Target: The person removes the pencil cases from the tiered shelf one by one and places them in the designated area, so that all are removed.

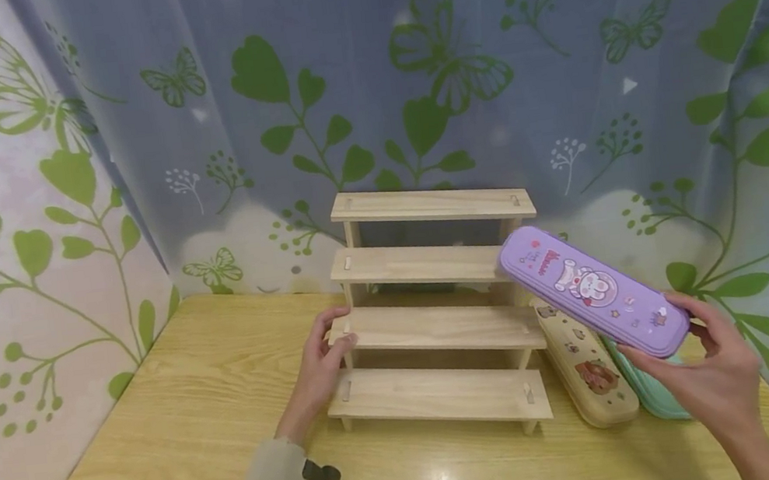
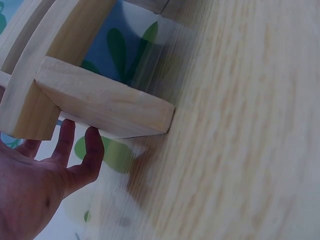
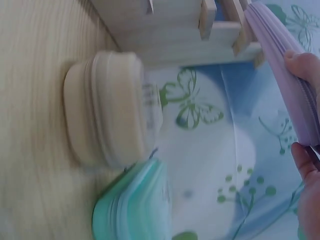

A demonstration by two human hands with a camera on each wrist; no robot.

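Observation:
A purple zip pencil case [image 1: 571,277] with a bunny print is held up in my right hand [image 1: 720,369], thumb and fingers pinching its right end. The case hangs tilted in the air, its far end beside the right side of a four-tier wooden display shelf [image 1: 436,327]. My left hand [image 1: 321,362] grips the left end of the shelf's second tier from the bottom, thumb on its top edge. In the left wrist view, the fingers [image 2: 93,150] of that hand reach behind the shelf's wooden support [image 2: 105,102].
Right of the shelf, a beige pencil case [image 1: 585,379] with animal prints lies on the wood-grain table [image 1: 190,464]. Next to it lies a mint-green case [image 1: 654,391]. A patterned curtain [image 1: 352,63] with leaves and butterflies hangs behind.

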